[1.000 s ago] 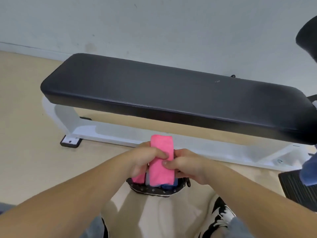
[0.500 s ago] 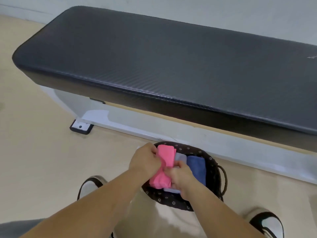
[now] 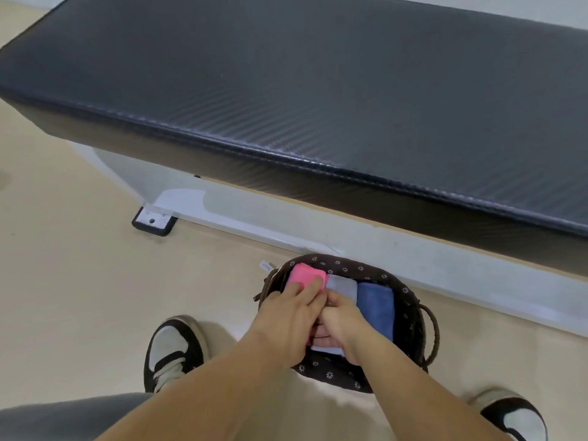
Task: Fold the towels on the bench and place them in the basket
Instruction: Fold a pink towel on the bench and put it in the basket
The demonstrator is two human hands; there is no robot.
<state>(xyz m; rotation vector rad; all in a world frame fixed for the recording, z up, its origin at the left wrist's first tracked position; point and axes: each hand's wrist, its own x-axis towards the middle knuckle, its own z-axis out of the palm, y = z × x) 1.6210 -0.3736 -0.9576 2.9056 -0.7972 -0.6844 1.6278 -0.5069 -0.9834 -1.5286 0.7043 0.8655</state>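
A dark basket (image 3: 410, 319) with a flowered lining stands on the floor in front of the bench (image 3: 318, 90). Three folded towels lie side by side in it: a pink towel (image 3: 305, 275) at the left, a pale grey towel (image 3: 343, 286) in the middle and a blue towel (image 3: 377, 305) at the right. My left hand (image 3: 288, 323) lies over the pink towel with its fingers stretched flat on it, pressing it down. My right hand (image 3: 342, 324) is curled at the pink towel's near right edge, its fingertips hidden between the towels. The black bench top is bare.
The bench's white frame (image 3: 286, 232) runs along the floor just behind the basket, with a black foot pad (image 3: 154, 221) at the left. My two shoes (image 3: 173, 351) (image 3: 515, 418) stand on the beige floor on either side of the basket.
Both hands have brought the pink towel down from above the basket into its left side. My left hand went from gripping it to lying flat on it. The view tilted down and closer.
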